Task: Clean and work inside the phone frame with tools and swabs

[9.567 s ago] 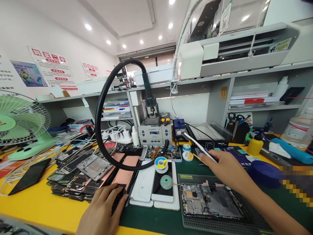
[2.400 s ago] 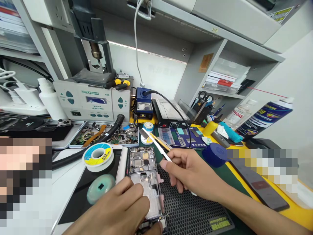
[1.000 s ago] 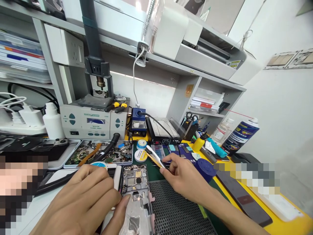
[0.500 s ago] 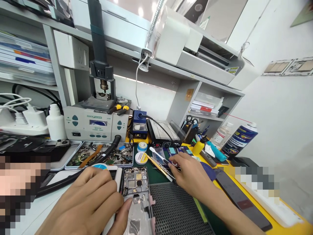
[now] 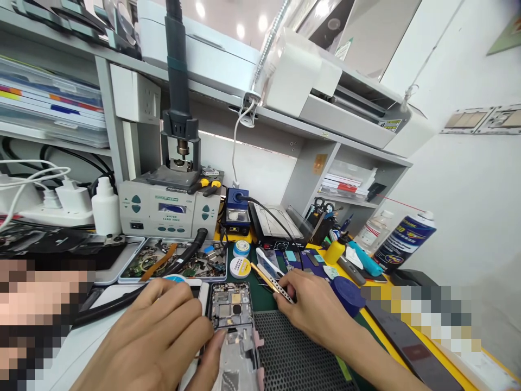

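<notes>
An opened phone (image 5: pixel 233 304) with bare circuit boards and a grey metal plate lies in front of me. My left hand (image 5: pixel 158 331) grips its left edge, fingers curled and thumb resting on the plate. Beyond the black perforated mat, my right hand (image 5: pixel 305 298) closes thumb and fingers round the near end of silver tweezers with holes (image 5: pixel 277 285). A gold pen-like tool (image 5: pixel 260 274) lies alongside them. Just behind these is a white-headed brush (image 5: pixel 266 260), its far end hidden by my right hand.
The perforated mat (image 5: pixel 301 347) lies right of the phone. Behind stand a rework station (image 5: pixel 171 209) and a tray of boards (image 5: pixel 138 260). Small round tins (image 5: pixel 240 267) are near the tools. A spray can (image 5: pixel 402 239), blue disc (image 5: pixel 348 293) and dark phone (image 5: pixel 407 342) lie rightward.
My right hand has shifted from beside the brush handle onto the end of the tweezers, its fingers closing. The whole view has moved slightly. My left hand keeps its place on the phone.
</notes>
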Motion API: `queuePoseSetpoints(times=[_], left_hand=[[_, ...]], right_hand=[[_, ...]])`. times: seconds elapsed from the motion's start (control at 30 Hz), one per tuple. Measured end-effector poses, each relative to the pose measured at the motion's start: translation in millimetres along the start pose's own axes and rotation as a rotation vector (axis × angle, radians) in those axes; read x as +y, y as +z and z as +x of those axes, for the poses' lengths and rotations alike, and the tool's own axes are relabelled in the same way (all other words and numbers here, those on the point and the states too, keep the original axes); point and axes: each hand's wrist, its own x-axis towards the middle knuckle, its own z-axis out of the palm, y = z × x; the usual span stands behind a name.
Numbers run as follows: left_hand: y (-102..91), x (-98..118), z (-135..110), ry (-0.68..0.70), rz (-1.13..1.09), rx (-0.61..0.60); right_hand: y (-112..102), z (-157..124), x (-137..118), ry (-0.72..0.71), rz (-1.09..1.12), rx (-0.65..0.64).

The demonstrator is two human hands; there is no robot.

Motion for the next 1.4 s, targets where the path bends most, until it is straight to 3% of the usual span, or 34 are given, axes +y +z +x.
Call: queuePoseSetpoints(times=[0.2,0.37,0.53,0.67,0.87,1.1,1.2,1.4], left_hand=[[0.6,-1.5,3.3,-0.005,-0.003,-0.014],[-16.8,-9.4,11.3,-0.121,0.031,-0.031],[-32.4,-16.9,18.6,-0.266,0.080,0.118],[-33.9,-18.2,20.6,-0.340,0.088,0.138],[-33.0,-21.6,18.6,-0.378,0.094,0.111],[-55.3,-27.1,25.6,-0.721,-0.076,-0.036],[-56.3,-24.6,31.6,-0.753,-0.162,-0.011],[-48.4,-17.5,34.2,-0.731,-0.271,-0.072]], right_hand=[[3.0,-1.3,-1.4,0.042,0.000,0.025],[3.1,0.7,-4.5,0.071,0.016,0.033],[3.0,2.1,-8.8,0.108,0.073,0.041],[2.7,3.5,-10.0,0.133,0.175,0.027],[0.6,3.3,-11.3,0.172,0.330,0.012],[-6.6,-1.3,-14.5,0.223,0.477,-0.048],[-7.8,-0.5,-14.8,0.243,0.569,-0.110],[-12.4,1.3,-16.7,0.277,0.711,-0.180]])
